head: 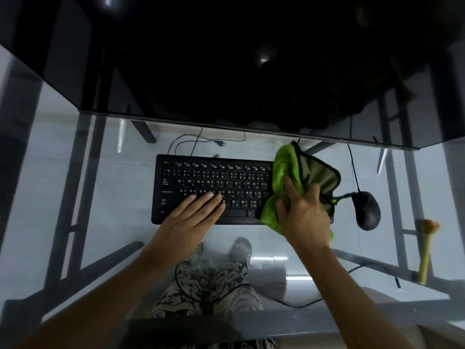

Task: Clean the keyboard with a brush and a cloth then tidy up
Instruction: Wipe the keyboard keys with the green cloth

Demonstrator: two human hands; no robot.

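Gripping the green cloth, the right hand wipes the keyboard at centre frame. Left hand lies flat, steadying it. Risk: trailing cloth snagging the mouse.

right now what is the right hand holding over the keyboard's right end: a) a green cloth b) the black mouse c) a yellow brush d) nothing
a: the right hand grips the green cloth bunched over the right end of the keyboard, while the mouse and brush lie untouched farther right.
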